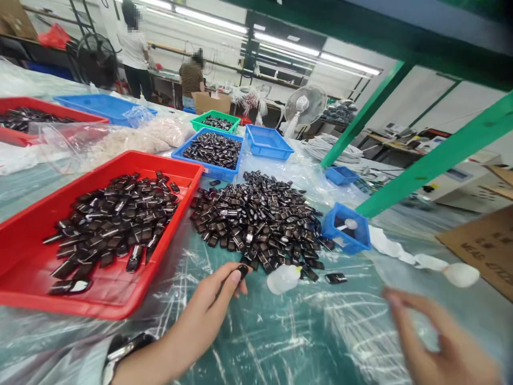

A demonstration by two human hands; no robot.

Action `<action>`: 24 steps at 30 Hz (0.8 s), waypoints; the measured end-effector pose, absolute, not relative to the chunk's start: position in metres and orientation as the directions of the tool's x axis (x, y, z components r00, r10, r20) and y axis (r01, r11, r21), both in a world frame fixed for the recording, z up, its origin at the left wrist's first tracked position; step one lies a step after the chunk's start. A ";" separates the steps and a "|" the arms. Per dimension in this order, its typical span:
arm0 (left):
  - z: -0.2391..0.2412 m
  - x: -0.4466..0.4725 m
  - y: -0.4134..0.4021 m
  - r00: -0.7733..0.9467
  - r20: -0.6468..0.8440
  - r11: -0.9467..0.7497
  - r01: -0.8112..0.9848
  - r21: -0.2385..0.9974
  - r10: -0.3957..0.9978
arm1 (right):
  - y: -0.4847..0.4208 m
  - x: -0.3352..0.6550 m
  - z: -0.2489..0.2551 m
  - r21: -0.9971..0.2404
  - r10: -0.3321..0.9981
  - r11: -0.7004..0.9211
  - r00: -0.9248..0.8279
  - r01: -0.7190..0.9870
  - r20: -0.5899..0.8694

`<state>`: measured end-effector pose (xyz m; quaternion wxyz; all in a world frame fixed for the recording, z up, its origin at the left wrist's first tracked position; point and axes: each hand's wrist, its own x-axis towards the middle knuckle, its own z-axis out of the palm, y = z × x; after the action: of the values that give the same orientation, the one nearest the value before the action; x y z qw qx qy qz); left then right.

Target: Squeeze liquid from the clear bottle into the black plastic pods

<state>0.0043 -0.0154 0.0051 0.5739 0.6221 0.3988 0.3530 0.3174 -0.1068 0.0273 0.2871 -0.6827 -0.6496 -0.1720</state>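
Note:
My left hand (218, 299) is closed, with thumb and fingers pinching a small glossy black plastic piece (242, 271) at the near edge of a big pile of similar black pieces (256, 219). Just right of that hand, a small translucent white squeeze bottle (284, 279) with a yellowish tip lies on its side against the pile. A single black piece (335, 278) lies apart, right of the bottle. My right hand (444, 342), smeared by motion, is over the table at the lower right. Its thumb and forefinger tips come together; whatever is between them is too blurred to make out.
A large red tray (160, 267) with black pieces stands at left. Behind the pile are a filled blue tray (220, 172) and another blue tray (269, 143). At right, a small blue bin (347, 243) holds a white spoon-like item. Green posts (436, 149) rise beyond.

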 end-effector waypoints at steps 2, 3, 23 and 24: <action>0.003 0.004 -0.015 0.427 -0.027 -0.017 0.100 0.995 0.904 | -0.103 0.266 0.017 -0.238 0.873 0.333 -0.203 0.912 0.444; 0.002 0.004 -0.015 0.430 -0.031 -0.015 0.103 0.995 0.902 | -0.101 0.242 0.012 -0.307 0.874 0.424 -0.296 0.852 0.386; -0.004 -0.002 -0.020 0.560 0.362 -0.493 0.098 0.864 0.745 | -0.067 0.181 0.014 -0.973 0.991 -0.125 -0.077 -0.193 -0.112; -0.005 -0.001 -0.021 0.556 0.379 -0.514 0.103 0.852 0.740 | -0.067 0.179 0.015 -0.961 0.987 -0.154 -0.074 -0.229 -0.140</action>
<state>-0.0014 -0.0205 -0.0053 0.4124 0.7796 0.2704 0.3860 0.1792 -0.0672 0.0153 0.5026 -0.4589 -0.4130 0.6051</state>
